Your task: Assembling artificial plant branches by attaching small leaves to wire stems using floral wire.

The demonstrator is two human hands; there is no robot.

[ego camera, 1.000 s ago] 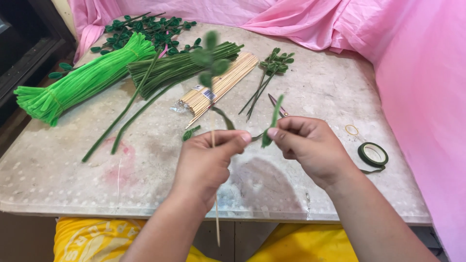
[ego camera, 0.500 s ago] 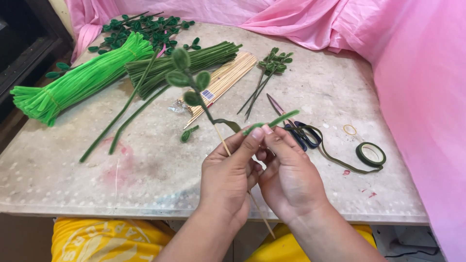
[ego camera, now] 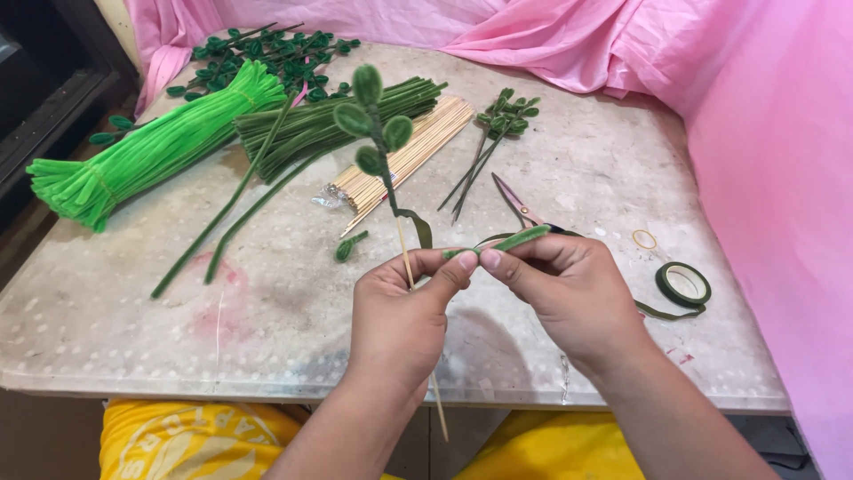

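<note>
My left hand grips a thin wooden stick that stands upright, topped by a dark green pipe-cleaner sprig with oval leaves. Green floral tape hangs off the stick just above my fingers. My right hand pinches a short green pipe-cleaner piece against the left fingertips, right beside the stick. Both hands hover over the front of a pale marble tabletop.
On the table lie a bright green pipe-cleaner bundle, a dark green bundle, a pack of wooden sticks, finished leaf sprigs, scissors, a floral tape roll and a small ring. Pink cloth drapes behind and right.
The hands drew apart a little and the leafy stick now stands more upright. The head camera tilted slightly, so the scissors show more clearly behind my right hand.
</note>
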